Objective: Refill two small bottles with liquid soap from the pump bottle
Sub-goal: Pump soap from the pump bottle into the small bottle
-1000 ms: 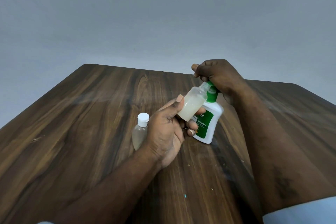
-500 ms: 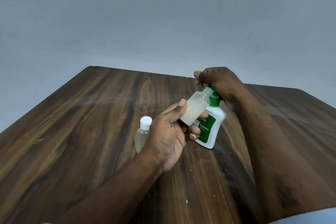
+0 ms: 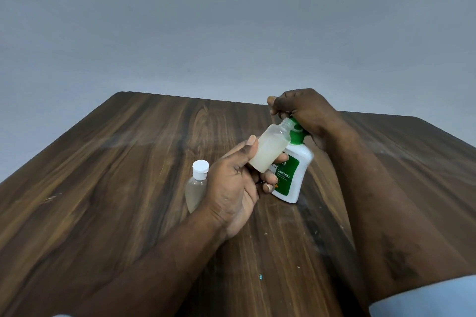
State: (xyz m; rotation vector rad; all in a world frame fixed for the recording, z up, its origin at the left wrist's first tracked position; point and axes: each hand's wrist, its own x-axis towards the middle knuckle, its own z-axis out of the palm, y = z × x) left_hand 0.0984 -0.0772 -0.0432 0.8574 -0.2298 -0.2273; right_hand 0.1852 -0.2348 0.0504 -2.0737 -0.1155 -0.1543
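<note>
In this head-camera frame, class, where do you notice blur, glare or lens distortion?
Head view: the pump bottle is smeared along its right edge; a pale sheen streaks the table; the table's far edge bows, a wide-angle effect; lighting is soft, without hard shadows.

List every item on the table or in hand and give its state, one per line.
Open small bottle: uncapped, tilted, partly filled with pale liquid, mouth at the pump spout.
Capped small bottle: white cap on, standing on the table.
Pump bottle: leaning, base on the table.
Left hand: gripping the open small bottle.
Right hand: closed over the pump head.
</note>
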